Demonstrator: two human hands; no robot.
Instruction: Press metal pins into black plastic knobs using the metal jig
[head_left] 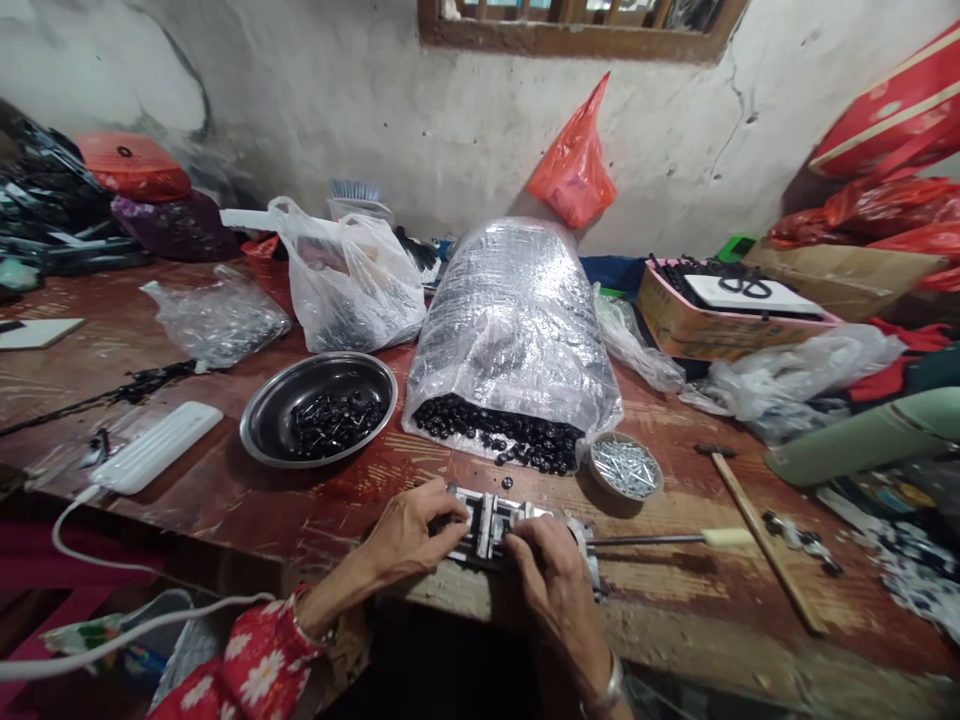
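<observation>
A small metal vise (487,525) lies at the front edge of the wooden table, between both hands. My left hand (420,525) is at its left end, thumb and fingers drawn together; whatever they hold is too small to make out. My right hand (559,570) curls over the vise's right part, its fingertips close to the jaws and partly hidden. From the vise's right side runs a rod with a pale yellow handle (727,538). One black round piece (508,482) lies just behind the vise.
Behind stands a clear plastic sack (517,320) spilling black round pieces (544,445). Left is a steel bowl (259,430) of black parts; right, a small bowl (609,490) of silver nails (628,462). A hammer (769,540), green bottle (855,440) and white power strip (161,447) lie around.
</observation>
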